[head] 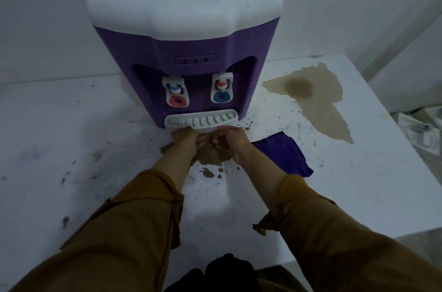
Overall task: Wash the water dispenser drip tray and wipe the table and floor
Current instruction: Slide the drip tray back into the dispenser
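A purple and white water dispenser point(186, 52) stands at the back of a white table point(71, 138). Its white slotted drip tray point(202, 120) sits at the base under two taps. My left hand point(185, 139) reaches to the tray's front edge, its fingertips tucked under the lip. My right hand point(230, 141) is at the tray's front right, fingers curled against the lip. A folded purple cloth point(284, 154) lies on the table just right of my right wrist.
A large brown spill point(318, 98) spreads over the table's right side. A smaller brown puddle point(208, 156) lies under my hands, with dark specks scattered around. Crumpled plastic point(418, 129) sits off the table's right edge. White walls close in behind.
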